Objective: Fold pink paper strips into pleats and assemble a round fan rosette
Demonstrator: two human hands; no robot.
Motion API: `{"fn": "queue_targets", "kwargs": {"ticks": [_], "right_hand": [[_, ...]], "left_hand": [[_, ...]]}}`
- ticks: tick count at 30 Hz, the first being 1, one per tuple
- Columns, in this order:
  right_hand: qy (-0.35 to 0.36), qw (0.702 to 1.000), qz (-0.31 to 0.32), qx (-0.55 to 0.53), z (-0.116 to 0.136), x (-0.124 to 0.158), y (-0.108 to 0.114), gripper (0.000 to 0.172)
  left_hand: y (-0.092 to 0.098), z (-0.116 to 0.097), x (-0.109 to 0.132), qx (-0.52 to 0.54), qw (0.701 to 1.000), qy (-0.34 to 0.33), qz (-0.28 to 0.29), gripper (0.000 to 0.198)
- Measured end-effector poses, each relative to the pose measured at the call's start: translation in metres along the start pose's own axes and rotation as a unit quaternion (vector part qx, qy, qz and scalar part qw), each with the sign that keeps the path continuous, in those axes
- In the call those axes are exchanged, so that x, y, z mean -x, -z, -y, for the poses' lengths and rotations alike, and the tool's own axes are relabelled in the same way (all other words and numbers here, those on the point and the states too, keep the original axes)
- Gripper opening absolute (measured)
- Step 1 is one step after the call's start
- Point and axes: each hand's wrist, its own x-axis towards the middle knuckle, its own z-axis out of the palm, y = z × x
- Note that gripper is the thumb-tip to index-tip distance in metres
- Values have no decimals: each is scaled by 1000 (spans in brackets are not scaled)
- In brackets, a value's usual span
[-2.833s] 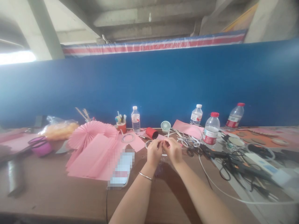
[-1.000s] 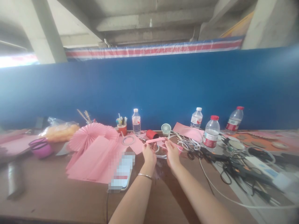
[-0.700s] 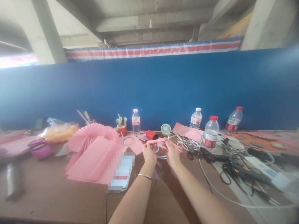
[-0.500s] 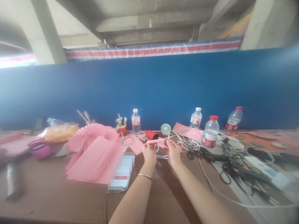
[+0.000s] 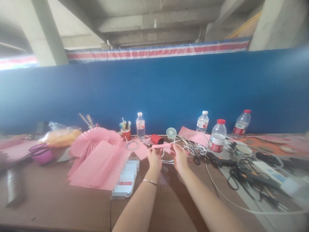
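Note:
A narrow pink paper strip [image 5: 161, 146] is stretched level between my two hands, above the brown table. My left hand [image 5: 154, 158] pinches its left end, and a silver bangle circles that wrist. At the right end, my right hand [image 5: 179, 158] has its fingers closed on the same strip. Just behind the strip lies a red cylinder [image 5: 156, 139], and a small white fan [image 5: 171, 133] stands to its right. Left of my hands are a phone [image 5: 126, 178] with a blurred screen, stacked pink paper [image 5: 96, 167] and a pleated pink paper fan [image 5: 90, 141].
Water bottles [image 5: 140, 126] [image 5: 218, 137] stand along the back. A red cup of pens [image 5: 126, 132] is near the left one. Tangled cables and power strips [image 5: 253, 175] cover the right side. At far left are a purple basket [image 5: 42, 155] and a plastic bag [image 5: 61, 137].
My right hand has shifted very slightly to the right at the strip's end. The strip remains held between both hands.

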Motion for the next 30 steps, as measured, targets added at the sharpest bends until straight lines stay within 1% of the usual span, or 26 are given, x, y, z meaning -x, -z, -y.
{"fn": "queue_targets", "kwargs": {"ticks": [5,9,15,22,30], "right_hand": [[2,1000,6,2,2,1,-1,20],[5,1000,11,1,1,1,0,20],[-13,999,26,-15,0,-1,1,19],[-36,999,33,-23,2,1,-1,17],[-44,996,52,-50,5,2,-1,15]], "left_hand": [[1,1,-1,-9,1000,4,14,10],[1,1,-1,-1,1000,8,12,11],[2,1,-2,20,1000,17,12,12],[3,-1,-3,29,999,29,-6,14],[3,-2,-4,34,999,26,-15,14]]}}
